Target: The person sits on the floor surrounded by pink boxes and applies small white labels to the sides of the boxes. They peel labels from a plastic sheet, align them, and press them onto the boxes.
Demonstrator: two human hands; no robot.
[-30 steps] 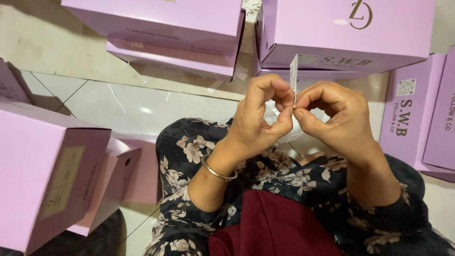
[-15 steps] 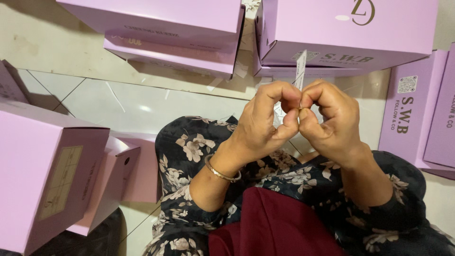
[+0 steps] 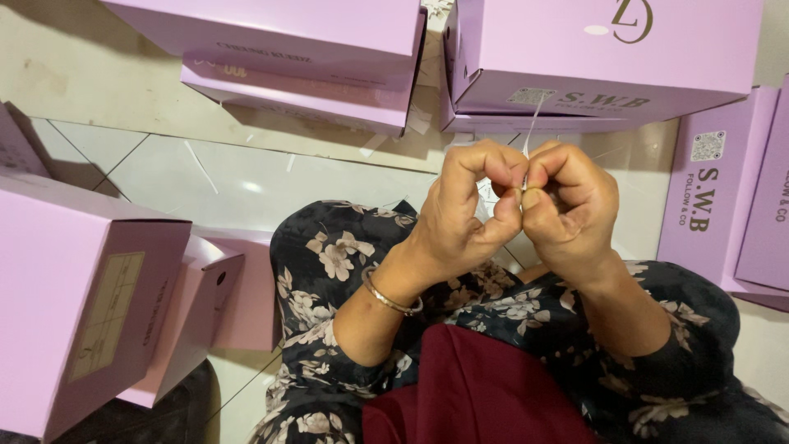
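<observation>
Head view, looking down: left hand point(image 3: 464, 210) and right hand point(image 3: 567, 205) meet knuckle to knuckle above the lap, fingertips pressed together and pinching a thin, pale, narrow strip point(image 3: 532, 123) that rises upright from between the thumbs; its material cannot be told. Strip's upper end stands in front of a large lilac cardboard box with a printed lid point(image 3: 608, 57). Slim gold metal bangle point(image 3: 390, 298) circles the left wrist. Both forearms wear a black floral-print sleeve point(image 3: 329, 263), with dark red cloth point(image 3: 477, 395) lying over the lap below. Second lilac cardboard box point(image 3: 304, 57) sits at upper left, tilted on a flatter one. Third lilac box, upended point(image 3: 74, 296), stands at left beside a smaller open lilac carton point(image 3: 197, 304). Flat lilac lid panels point(image 3: 731, 205) lie at right. Glossy white tiled floor point(image 3: 222, 177) shows between them.
</observation>
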